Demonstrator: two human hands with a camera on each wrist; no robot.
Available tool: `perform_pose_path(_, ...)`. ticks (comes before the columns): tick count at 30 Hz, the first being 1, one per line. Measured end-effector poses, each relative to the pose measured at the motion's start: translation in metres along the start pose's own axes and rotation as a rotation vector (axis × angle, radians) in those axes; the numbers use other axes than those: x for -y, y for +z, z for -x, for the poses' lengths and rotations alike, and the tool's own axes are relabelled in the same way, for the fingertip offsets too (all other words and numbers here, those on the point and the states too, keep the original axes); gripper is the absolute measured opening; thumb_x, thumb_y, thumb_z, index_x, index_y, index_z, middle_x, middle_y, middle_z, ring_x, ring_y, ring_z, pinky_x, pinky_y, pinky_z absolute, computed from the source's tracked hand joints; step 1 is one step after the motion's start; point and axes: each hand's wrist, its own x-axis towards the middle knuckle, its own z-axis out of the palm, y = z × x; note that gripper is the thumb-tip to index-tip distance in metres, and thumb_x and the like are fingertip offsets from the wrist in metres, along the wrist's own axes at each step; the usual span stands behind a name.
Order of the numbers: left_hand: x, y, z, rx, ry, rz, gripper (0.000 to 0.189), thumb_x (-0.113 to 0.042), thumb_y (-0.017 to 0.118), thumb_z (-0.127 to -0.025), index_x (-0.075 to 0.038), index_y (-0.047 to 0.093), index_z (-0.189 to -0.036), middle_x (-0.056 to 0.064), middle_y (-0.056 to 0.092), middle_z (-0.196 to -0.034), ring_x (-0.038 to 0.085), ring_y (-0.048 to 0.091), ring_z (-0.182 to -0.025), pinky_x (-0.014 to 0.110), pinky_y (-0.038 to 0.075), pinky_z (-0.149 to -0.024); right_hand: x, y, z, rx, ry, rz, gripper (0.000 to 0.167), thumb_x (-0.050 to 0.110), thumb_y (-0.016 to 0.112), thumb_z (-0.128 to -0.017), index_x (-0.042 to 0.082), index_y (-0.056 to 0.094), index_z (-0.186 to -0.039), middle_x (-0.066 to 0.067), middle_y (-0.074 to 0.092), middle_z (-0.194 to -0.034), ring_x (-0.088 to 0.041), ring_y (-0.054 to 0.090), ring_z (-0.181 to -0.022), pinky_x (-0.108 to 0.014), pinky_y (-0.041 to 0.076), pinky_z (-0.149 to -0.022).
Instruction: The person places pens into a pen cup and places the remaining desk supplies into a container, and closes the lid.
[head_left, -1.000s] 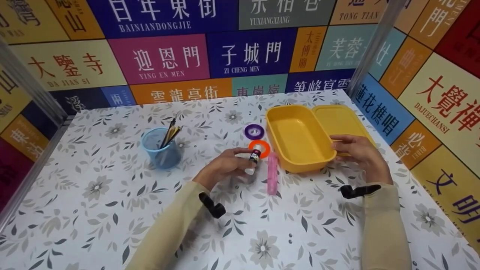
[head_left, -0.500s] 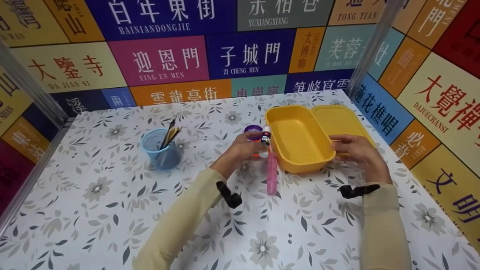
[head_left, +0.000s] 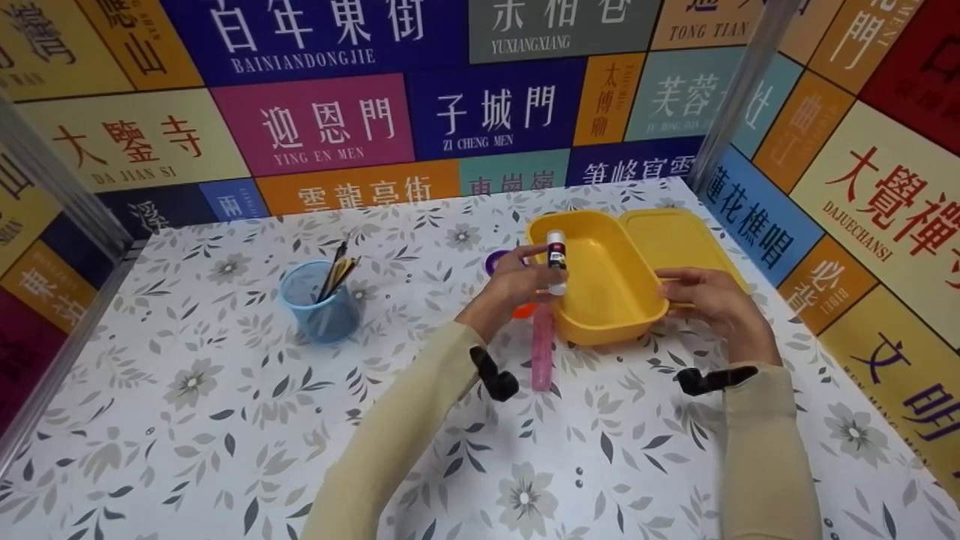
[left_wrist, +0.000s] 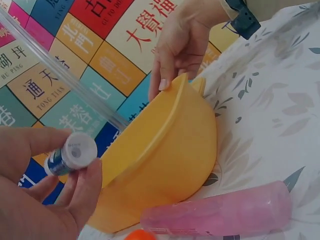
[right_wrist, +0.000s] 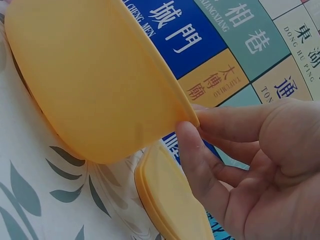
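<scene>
Your left hand [head_left: 514, 289] pinches the tube [head_left: 556, 255] between thumb and fingers, and in the head view it shows at the box's left rim, its upper end overlapping the inside. Your right hand [head_left: 709, 296] grips the right rim of the box [head_left: 615, 334], thumb against one face of the wall, which seems to steady it. This looks like the placing step: I judge the next move calls for carrying the tube past that left rim, lowering it, then loosening the fingers. How high it hangs I cannot tell.

The left wall is the obstacle; knuckles could catch on it. Just outside lie the orange ring [head_left: 524, 310], partly hidden by your hand, the purple ring [head_left: 491, 262] toward the table's far edge, and the pink cylinder [head_left: 542, 352] toward its near edge. The lid [head_left: 686, 244] lies by the table's right edge; the cup [head_left: 322, 311] of pencils [head_left: 339, 277] stands well apart, toward the left edge.
</scene>
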Motion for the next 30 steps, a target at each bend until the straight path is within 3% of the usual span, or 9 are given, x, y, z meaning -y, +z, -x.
perform_pose_path(5, 0.004, 0.01, 0.001, 0.056, 0.043, 0.048, 0.071, -0.004, 0.082, -0.08, -0.019, 0.05, -0.142, 0.008, 0.07, -0.111, 0.021, 0.073, -0.094, 0.035, 0.063, -0.081, 0.0, 0.0, -0.001, 0.012, -0.049, 0.025, 0.061, 0.032, 0.064, -0.098, 0.012, 0.044, -0.151, -0.004, 0.053, -0.141, -0.009, 0.065, -0.102, -0.023, 0.057, -0.094)
perform_pose_path(14, 0.0, 0.035, -0.003, 0.03, -0.026, 0.108, 0.076, -0.005, 0.085, -0.076, -0.019, 0.049, -0.142, 0.008, 0.071, -0.103, 0.023, 0.074, -0.088, 0.034, 0.064, -0.077, 0.001, -0.001, -0.001, 0.005, -0.013, 0.014, 0.061, 0.034, 0.066, -0.096, 0.016, 0.045, -0.151, -0.004, 0.05, -0.147, -0.014, 0.062, -0.112, -0.029, 0.053, -0.104)
perform_pose_path(18, -0.001, 0.048, -0.003, 0.009, -0.079, 0.081, 0.082, -0.009, 0.086, -0.077, -0.02, 0.045, -0.147, 0.009, 0.069, -0.107, 0.023, 0.073, -0.086, 0.034, 0.063, -0.079, 0.001, 0.0, -0.001, -0.005, -0.002, 0.017, 0.063, 0.036, 0.067, -0.095, 0.018, 0.044, -0.151, -0.004, 0.046, -0.152, -0.019, 0.058, -0.119, -0.029, 0.052, -0.106)
perform_pose_path(22, 0.001, 0.063, 0.0, -0.004, -0.088, 0.019, 0.083, -0.012, 0.084, -0.079, -0.02, 0.04, -0.15, 0.011, 0.065, -0.116, 0.022, 0.072, -0.084, 0.034, 0.063, -0.082, 0.0, 0.0, 0.0, -0.01, 0.003, 0.012, 0.063, 0.036, 0.067, -0.095, 0.019, 0.044, -0.151, -0.005, 0.045, -0.153, -0.022, 0.057, -0.122, -0.03, 0.051, -0.108)
perform_pose_path(26, 0.004, 0.073, 0.005, -0.007, -0.098, -0.044, 0.082, -0.016, 0.083, -0.082, -0.021, 0.038, -0.15, 0.009, 0.064, -0.115, 0.021, 0.072, -0.084, 0.032, 0.062, -0.084, 0.0, 0.001, 0.001, -0.007, 0.017, -0.007, 0.063, 0.035, 0.067, -0.096, 0.02, 0.043, -0.152, -0.005, 0.043, -0.155, -0.025, 0.054, -0.126, -0.032, 0.048, -0.111)
perform_pose_path(30, 0.008, 0.082, 0.005, -0.017, -0.092, -0.062, 0.077, -0.013, 0.082, -0.083, -0.021, 0.04, -0.147, 0.007, 0.062, -0.118, 0.021, 0.071, -0.086, 0.033, 0.062, -0.088, 0.0, 0.001, 0.001, -0.01, 0.021, -0.015, 0.063, 0.034, 0.067, -0.096, 0.019, 0.043, -0.152, -0.006, 0.042, -0.155, -0.025, 0.054, -0.125, -0.029, 0.05, -0.108)
